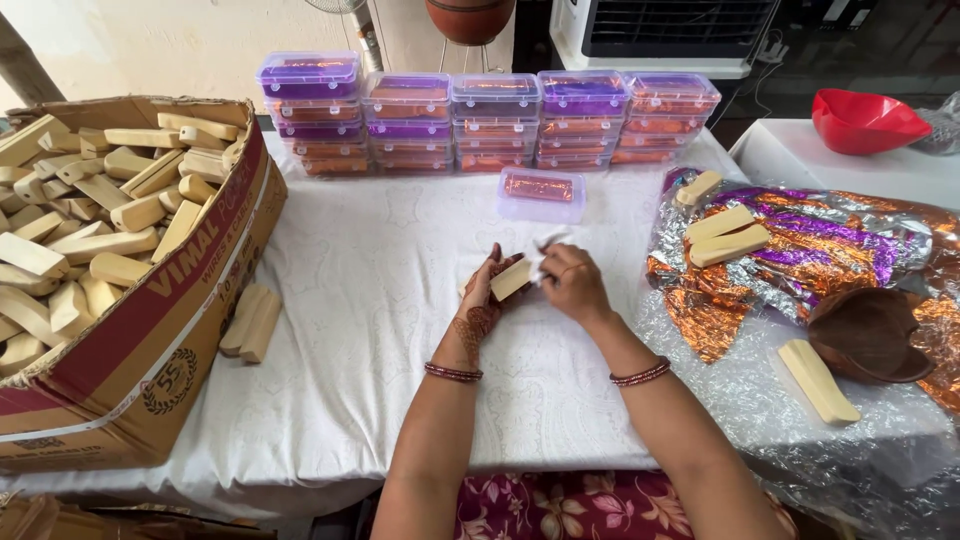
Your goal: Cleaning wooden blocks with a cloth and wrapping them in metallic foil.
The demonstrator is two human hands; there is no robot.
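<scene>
A pale cream, wedge-shaped wooden block (511, 279) sits between the two hands over the white embossed tablecloth (380, 280), just in front of the single clear plastic box with a coppery filling (541, 194). The left hand (484, 298) cradles the block from below, fingers curled around its near end, while the right hand (572, 284) pinches a small scrap of white paper or film (541, 258) against the block's far end. To do this well, the person would probably keep the left grip firm so the block cannot twist, and draw the scrap taut and flat along the face before pressing it down. Beyond that box, stacks of lidded clear boxes holding purple and orange foil (490, 120) form a row. Left of it, a large cardboard carton heaped with similar blocks (130, 330) stands, two loose blocks (252, 320) beside it. Right of it, crumpled purple and orange foil sheets (800, 240) carry more blocks.
</scene>
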